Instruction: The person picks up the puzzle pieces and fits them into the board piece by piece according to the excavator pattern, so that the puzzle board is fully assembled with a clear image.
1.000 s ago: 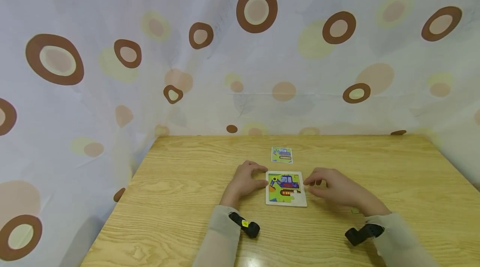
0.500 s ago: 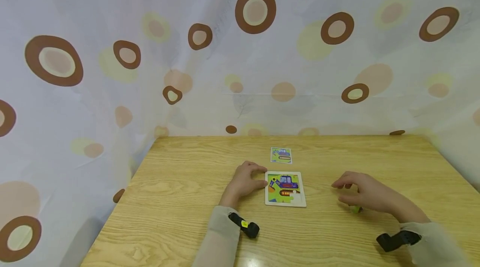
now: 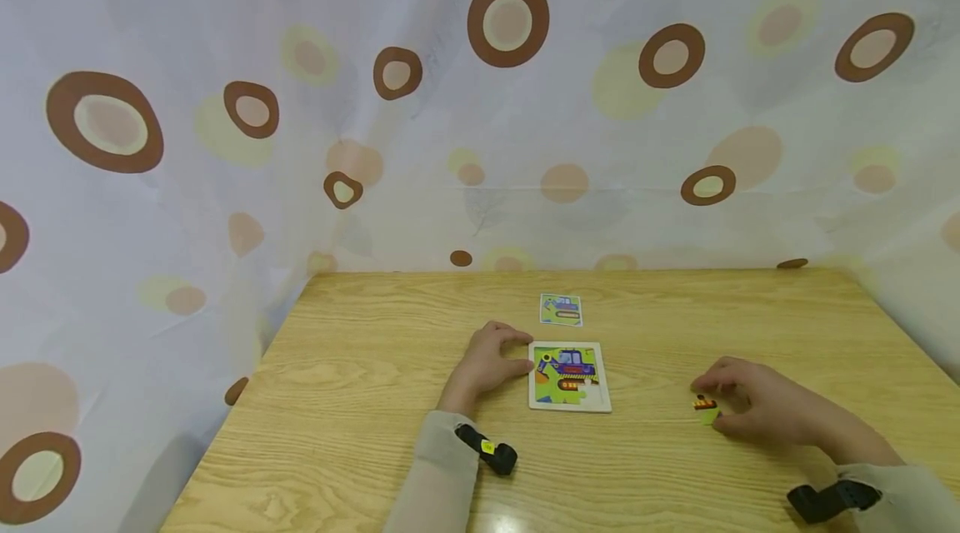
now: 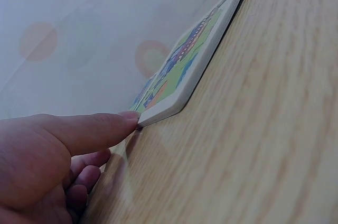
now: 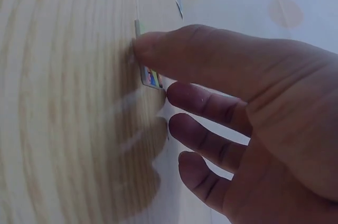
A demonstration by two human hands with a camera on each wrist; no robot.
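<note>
A square jigsaw puzzle in a white frame (image 3: 570, 410) shows a blue excavator on green, with a bare patch at its lower right. My left hand (image 3: 487, 362) touches the frame's left edge with thumb and index finger. In the left wrist view the thumb (image 4: 100, 129) lies straight against the frame's corner. Off to the right, my right hand (image 3: 772, 404) pinches a small puzzle piece (image 3: 707, 410) between thumb and index finger, low over the table. The right wrist view shows the thumb (image 5: 179, 49) partly covering the piece (image 5: 152, 78); the other fingers are bent below.
A small picture card (image 3: 561, 310) with the same excavator lies behind the puzzle. The wooden table (image 3: 360, 350) reaches back to a patterned cloth (image 3: 427, 125), which also hangs at both sides.
My right hand has moved right, away from beside the puzzle frame, to the loose puzzle piece, and its thumb and index finger have closed on it. The left hand stays at the frame.
</note>
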